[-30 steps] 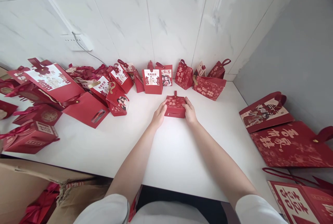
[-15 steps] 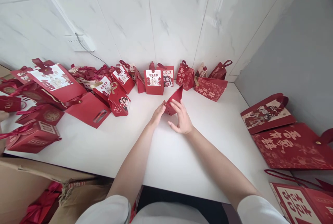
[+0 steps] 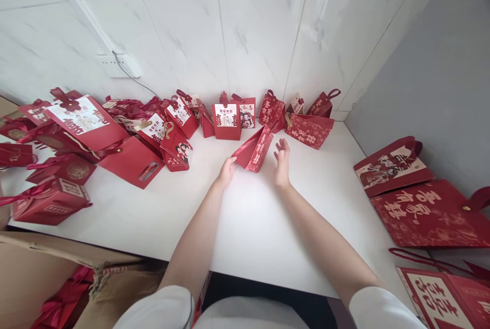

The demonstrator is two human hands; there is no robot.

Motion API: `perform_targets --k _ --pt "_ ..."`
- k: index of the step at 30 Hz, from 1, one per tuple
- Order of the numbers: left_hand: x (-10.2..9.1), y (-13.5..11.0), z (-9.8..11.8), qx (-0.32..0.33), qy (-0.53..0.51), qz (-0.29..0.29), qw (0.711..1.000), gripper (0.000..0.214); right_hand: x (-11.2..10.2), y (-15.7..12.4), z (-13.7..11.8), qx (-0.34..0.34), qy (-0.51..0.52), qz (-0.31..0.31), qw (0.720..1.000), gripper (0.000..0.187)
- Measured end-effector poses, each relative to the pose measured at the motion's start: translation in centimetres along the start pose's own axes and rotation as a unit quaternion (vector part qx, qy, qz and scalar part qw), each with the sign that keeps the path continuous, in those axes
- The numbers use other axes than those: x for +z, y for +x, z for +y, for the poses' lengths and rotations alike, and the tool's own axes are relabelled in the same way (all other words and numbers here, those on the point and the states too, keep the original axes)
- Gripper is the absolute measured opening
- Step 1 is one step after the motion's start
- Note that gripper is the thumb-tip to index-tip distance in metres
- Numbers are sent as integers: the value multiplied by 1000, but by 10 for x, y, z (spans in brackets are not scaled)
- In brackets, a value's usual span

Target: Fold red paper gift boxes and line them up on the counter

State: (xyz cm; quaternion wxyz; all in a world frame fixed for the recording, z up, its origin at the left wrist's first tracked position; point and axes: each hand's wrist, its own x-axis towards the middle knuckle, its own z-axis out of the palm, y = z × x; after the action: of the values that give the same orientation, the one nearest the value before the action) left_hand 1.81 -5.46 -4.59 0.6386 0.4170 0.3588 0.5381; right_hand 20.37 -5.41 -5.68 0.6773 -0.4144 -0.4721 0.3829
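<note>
A red gift box [image 3: 261, 149] with pale lettering stands tilted on the white table, its side turned towards me. My left hand [image 3: 227, 170] pinches its lower left edge between thumb and fingers. On the other side, my right hand [image 3: 282, 161] is raised with its fingers apart, a little away from the box and holding nothing. Just behind are a red box with a white printed panel [image 3: 226, 121] and a patterned red box with lettering [image 3: 309, 130].
Many red boxes, including a ribboned box [image 3: 49, 204], crowd the table's left. Larger red bags [image 3: 429, 214] lie at the right by the grey wall. An open cardboard carton [image 3: 34, 257] with red boxes stands at lower left. A tiled wall [image 3: 184, 33] bounds the back.
The box has turned so its lettered side shows. My right hand has come off it and moved right, fingers spread. My left hand keeps its hold, slightly further left.
</note>
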Motion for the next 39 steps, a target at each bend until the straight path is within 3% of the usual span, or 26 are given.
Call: perform_targets --k 2,5,8,12,16,19,22,24,26,28,31,32,34,37,39 --pt "-4 4 -1 -16 -6 13 1000 52 -5 9 7 129 110 9 986 71" --pt "-6 8 -2 -16 28 63 998 59 -13 16 9 208 198 -12 958 75" --pt "-6 9 -2 -6 39 112 993 52 -16 17 8 220 212 -24 952 70" --pt "-7 8 -2 -3 35 126 991 41 -15 15 7 213 181 -29 960 62" --pt "-10 7 5 -49 27 146 988 44 -16 14 6 212 99 -88 968 58" --pt "-16 2 24 -59 64 146 985 50 -16 12 5 199 75 -104 972 53" --pt "-16 -16 59 -4 162 208 965 57 -15 11 8 196 85 -103 972 48" --pt "-5 -36 82 56 188 257 946 68 -14 12 11 200 96 -103 970 44" --pt "20 -61 95 91 198 262 940 78 -14 13 15 202 110 -101 968 42" --pt "53 -84 94 105 284 234 924 76 -15 15 17 205 126 -97 966 40" --pt "92 -105 81 57 404 218 887 100 -17 15 18 214 143 -85 963 36" --pt "98 -108 77 36 410 210 887 98 -19 14 18 215 147 -81 962 35" --pt "96 -112 78 -2 387 179 905 75 -21 12 17 215 159 -75 961 33" --pt "72 -122 90 -44 349 129 927 24 -25 11 15 217 181 -67 957 32" --pt "55 -136 100 -72 328 139 932 14 -26 10 15 221 188 -64 955 32"
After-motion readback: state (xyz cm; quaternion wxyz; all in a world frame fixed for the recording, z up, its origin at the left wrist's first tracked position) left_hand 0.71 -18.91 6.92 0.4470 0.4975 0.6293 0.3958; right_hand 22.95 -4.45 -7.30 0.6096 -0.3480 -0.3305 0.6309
